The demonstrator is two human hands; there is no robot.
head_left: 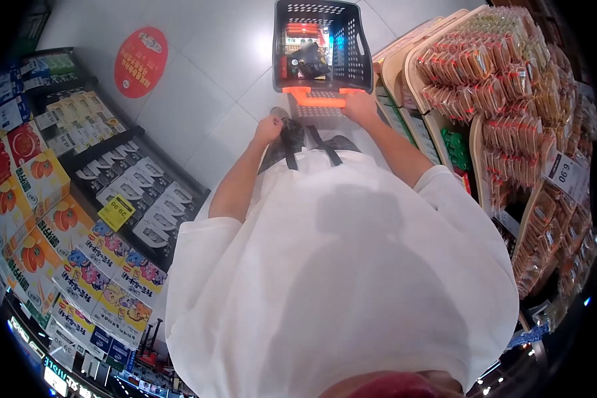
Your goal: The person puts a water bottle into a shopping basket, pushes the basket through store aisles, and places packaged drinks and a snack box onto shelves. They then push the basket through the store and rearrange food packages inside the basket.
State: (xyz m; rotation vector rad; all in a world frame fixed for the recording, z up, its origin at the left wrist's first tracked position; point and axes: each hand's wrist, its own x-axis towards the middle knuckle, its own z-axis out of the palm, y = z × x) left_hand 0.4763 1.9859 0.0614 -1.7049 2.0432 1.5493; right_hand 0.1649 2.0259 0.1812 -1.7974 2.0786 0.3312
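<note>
My right hand [363,108] is wrapped round the right end of the orange handle [322,99] of a black plastic shopping basket [367,63]. Packaged goods lie inside the basket, among them a crumpled black item [312,61] and some red packs [303,30]. My left hand [269,127] is closed in front of my waist, apart from the handle. It is beside a dark patterned item [292,132] and black straps [316,137] hanging at my waist. What its fingers hold, if anything, is hidden.
Stacked cartons with orange pictures [43,176] and black racks of boxed goods [139,192] line the left side. Tiered wooden shelves [414,76] of wrapped snacks [471,63] stand close on the right. A round red sticker [141,62] marks the tiled floor [209,99].
</note>
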